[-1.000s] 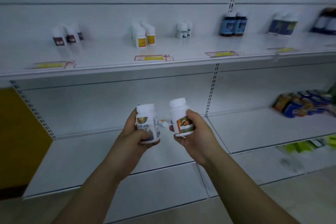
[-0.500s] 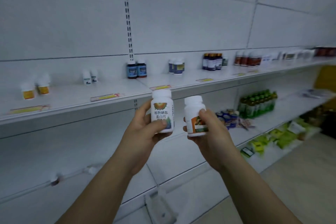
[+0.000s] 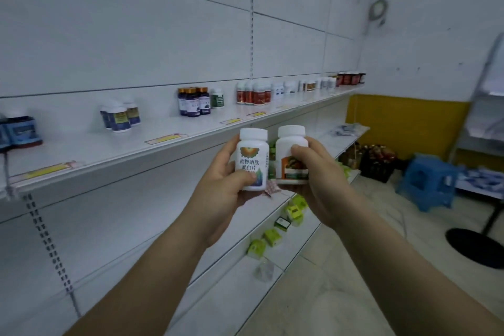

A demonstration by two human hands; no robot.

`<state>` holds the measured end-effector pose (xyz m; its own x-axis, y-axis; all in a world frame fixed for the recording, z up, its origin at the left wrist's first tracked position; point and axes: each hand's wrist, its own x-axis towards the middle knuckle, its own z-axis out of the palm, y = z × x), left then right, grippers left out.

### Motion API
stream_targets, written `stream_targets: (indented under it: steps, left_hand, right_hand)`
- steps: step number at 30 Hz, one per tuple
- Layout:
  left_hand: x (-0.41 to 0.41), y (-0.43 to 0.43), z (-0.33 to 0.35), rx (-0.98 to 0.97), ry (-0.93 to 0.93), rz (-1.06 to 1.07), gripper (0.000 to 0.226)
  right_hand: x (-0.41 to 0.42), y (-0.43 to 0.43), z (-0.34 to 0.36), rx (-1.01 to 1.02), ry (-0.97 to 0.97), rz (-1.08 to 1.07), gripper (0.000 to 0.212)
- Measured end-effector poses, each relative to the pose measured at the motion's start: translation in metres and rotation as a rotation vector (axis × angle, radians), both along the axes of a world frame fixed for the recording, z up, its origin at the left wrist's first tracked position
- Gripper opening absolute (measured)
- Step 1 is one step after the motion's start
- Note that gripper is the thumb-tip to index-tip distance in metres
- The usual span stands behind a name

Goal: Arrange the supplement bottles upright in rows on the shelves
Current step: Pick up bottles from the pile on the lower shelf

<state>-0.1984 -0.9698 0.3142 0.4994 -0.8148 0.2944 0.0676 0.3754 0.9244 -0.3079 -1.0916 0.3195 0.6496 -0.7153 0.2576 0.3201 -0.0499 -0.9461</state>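
Left bottle (image 3: 252, 161), right bottle (image 3: 290, 155) held off shelf edge (image 3: 122, 161).

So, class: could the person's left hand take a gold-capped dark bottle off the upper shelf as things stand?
Probably not yet: the left hand grips a white bottle, so its fingers are taken. Nothing blocks the way to the dark bottles on the upper shelf.

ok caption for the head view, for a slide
Left hand grips the text-label bottle, right hand the orange-label bottle, both upright before a partly stocked shelf.
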Motion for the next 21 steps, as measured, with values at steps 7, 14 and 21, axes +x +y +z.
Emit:
stream_targets:
  steps: [7,14,21]
  left_hand:
    - [0.048,-0.13,-0.007,-0.041,0.026,-0.055,0.063]
    - [0.109,-0.271,0.005,-0.042,0.014,-0.105,0.064]
    - [0.126,-0.395,0.012,0.007,-0.049,-0.044,0.064]
  right_hand:
    - [0.047,-0.119,0.003,-0.043,0.024,-0.069,0.019]
    - [0.097,-0.254,0.021,-0.059,0.074,-0.137,0.013]
    - [0.108,-0.383,0.031,-0.09,0.092,-0.148,0.008]
